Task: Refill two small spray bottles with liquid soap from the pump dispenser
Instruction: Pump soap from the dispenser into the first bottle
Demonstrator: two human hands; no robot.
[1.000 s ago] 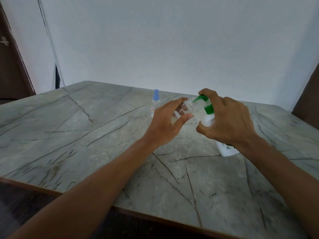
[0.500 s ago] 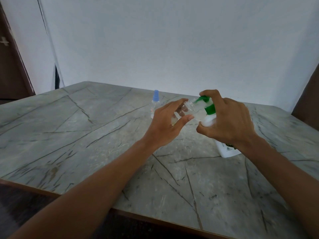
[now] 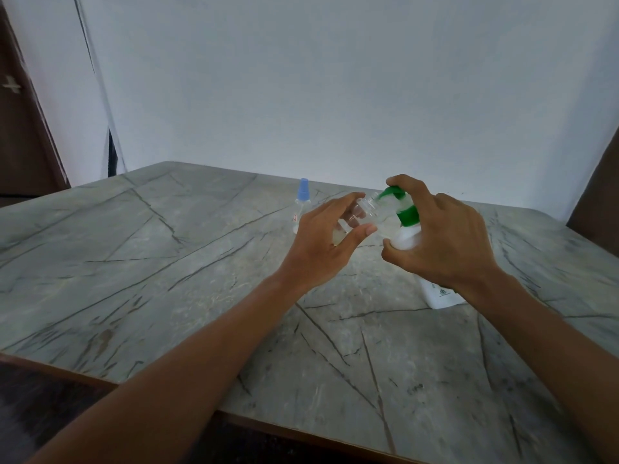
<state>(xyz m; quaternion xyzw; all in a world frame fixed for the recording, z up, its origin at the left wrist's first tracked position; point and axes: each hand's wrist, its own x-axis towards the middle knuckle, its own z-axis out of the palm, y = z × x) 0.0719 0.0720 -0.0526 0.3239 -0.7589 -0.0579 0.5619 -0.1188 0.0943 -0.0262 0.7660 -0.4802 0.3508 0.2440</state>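
the uncapped small clear spray bottle [image 3: 357,218] is being held above the table, a little right of the picture's middle, tilting so its open threaded neck is pointing toward two o'clock, at the tip of the green spout [image 3: 388,193] of the pump dispenser [image 3: 408,242]; whether mouth and spout are touching is too close to tell. the left hand [image 3: 318,246] is pinching this bottle, thumb underneath and fingers over the top, a narrow grip closing round the clear body. how much liquid is sitting inside is not showing clearly through the plastic. at three o'clock from the bottle, the right hand [image 3: 442,239] is gripping the dispenser's white shoulder, thumb and lower fingers curling round it, while the forefinger is lying across the top of the green pump head. the dispenser's white base is resting on the table [image 3: 150,269], showing below the right wrist at five o'clock from that hand. the second spray bottle [image 3: 302,205], topped in pale blue, is standing upright at eleven o'clock from the left hand, farther back on the table. both bare forearms [image 3: 201,356] are reaching in from six o'clock. the grey veined tabletop is running back to a pale wall [image 3: 335,78], with a dark door [image 3: 23,139] at nine o'clock.
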